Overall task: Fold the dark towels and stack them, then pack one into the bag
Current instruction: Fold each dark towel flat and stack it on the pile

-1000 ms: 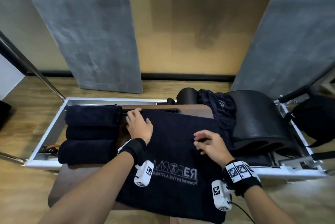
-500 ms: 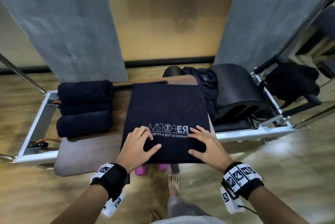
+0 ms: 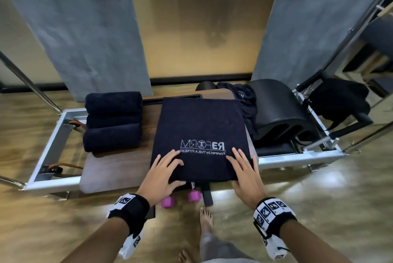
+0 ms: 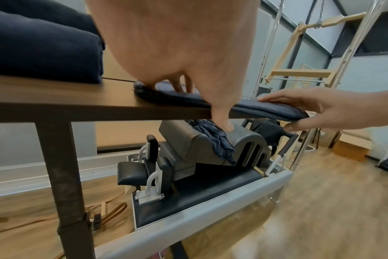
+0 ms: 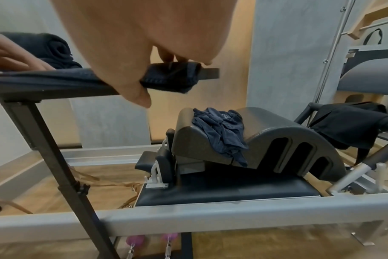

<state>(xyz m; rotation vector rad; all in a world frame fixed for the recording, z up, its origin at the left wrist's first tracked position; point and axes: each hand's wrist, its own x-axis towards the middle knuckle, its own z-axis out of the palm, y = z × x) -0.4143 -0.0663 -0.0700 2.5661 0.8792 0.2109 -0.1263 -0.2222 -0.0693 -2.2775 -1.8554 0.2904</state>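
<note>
Left hand, right hand pinch towel near edge, overhanging table.

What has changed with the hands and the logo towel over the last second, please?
Both hands came from the far part of the dark logo-printed towel to its near edge: the left hand and right hand now hold it there, thumbs underneath. The towel lies doubled, no longer overhanging. The stack of folded dark towels has not moved.
</note>
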